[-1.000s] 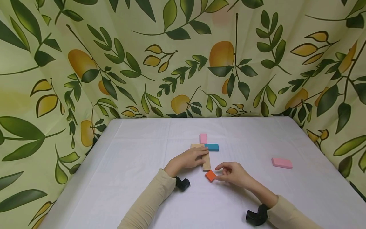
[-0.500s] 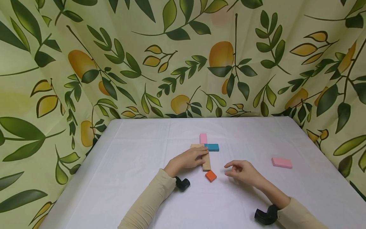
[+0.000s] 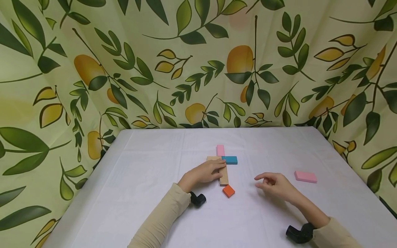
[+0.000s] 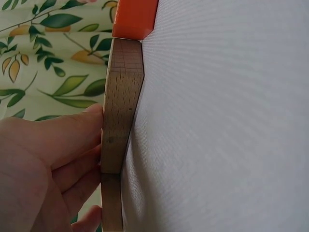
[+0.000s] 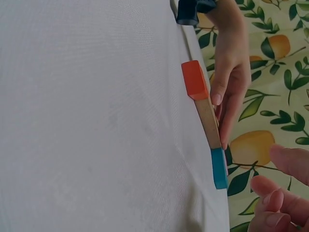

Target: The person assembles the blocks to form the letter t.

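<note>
My left hand [image 3: 203, 171] rests on the flat wooden blocks, fingers extended across their top. One plain block [image 3: 223, 179] runs toward me; another plain block [image 3: 212, 158] lies crosswise at its far end, partly under the fingers. In the left wrist view, the thumb lies along the upper face of the near plain block [image 4: 118, 106]. A blue block [image 3: 231, 160] and a pink block [image 3: 220, 150] adjoin the far end. At the near end sits an orange block [image 3: 228, 191], turned cornerwise. My right hand [image 3: 276, 185] hovers to the right with loosely bent fingers, holding nothing.
A second pink block [image 3: 305, 176] lies alone on the white tablecloth [image 3: 149, 172], right of my right hand. Black wrist-worn devices sit at the left wrist [image 3: 197, 199] and right wrist [image 3: 299, 234]. A leaf-patterned curtain [image 3: 186, 69] hangs behind the table.
My right hand has drawn back from the orange block and moved right, toward the lone pink block. The left hand and the blocks have stayed in place.
</note>
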Motion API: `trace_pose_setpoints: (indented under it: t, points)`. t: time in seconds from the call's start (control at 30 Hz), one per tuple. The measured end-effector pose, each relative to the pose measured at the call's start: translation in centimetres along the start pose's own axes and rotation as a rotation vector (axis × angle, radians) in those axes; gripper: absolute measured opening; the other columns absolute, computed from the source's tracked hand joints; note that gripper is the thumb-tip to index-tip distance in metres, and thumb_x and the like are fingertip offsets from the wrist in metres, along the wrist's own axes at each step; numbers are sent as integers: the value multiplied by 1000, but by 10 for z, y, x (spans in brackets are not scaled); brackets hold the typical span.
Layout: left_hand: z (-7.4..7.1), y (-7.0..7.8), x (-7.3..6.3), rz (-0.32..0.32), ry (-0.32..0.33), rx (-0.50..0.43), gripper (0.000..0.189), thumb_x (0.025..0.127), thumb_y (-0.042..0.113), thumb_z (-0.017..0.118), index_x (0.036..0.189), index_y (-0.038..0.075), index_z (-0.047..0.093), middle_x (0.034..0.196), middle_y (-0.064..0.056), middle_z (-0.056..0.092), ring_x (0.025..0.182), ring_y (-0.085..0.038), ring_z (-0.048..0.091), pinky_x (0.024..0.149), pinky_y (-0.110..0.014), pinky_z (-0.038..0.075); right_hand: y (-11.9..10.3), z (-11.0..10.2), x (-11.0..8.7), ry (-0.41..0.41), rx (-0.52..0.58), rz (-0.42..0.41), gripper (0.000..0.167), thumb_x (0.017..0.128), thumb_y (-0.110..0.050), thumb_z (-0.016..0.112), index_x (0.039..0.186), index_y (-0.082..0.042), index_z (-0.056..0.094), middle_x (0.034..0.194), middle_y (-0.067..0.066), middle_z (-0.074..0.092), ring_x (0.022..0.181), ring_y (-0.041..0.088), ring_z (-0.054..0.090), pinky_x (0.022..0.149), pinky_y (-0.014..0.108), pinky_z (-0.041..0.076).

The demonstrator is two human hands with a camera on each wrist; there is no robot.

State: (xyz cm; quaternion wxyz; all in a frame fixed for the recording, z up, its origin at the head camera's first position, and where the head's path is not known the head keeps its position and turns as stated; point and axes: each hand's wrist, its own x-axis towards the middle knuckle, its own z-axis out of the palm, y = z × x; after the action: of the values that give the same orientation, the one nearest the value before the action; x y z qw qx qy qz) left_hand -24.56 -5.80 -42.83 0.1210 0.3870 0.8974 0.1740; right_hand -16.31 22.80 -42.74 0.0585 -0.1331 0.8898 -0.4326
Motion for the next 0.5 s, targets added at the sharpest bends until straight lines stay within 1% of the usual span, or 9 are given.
trace_pose_setpoints:
  t: [0.17,0.37,0.5]
  points:
    - [1,-1,0,5,-2,-4,49,99,23,54,145,8,44,156,-5,39,149,-19,30,122,-36,29,2,-7,-3,11,-10,24,27,86,-16,70,107,1,69,70,-2,52,57,0,43,50,17,39]
    - [1,-1,0,0,-2,-8,49,99,23,54,145,8,43,156,-4,39,149,-18,29,122,-35,29,9,-17,-6,47,-32,-33,25,86,-14,70,106,1,70,69,-6,51,58,-3,42,49,18,37]
    - [1,-1,0,-3,-1,-11,49,99,23,54,145,9,44,156,-4,39,149,-17,29,122,-35,29,15,-25,-8,66,-63,-42,26,86,-16,71,106,0,70,69,-7,50,59,-3,41,49,19,35]
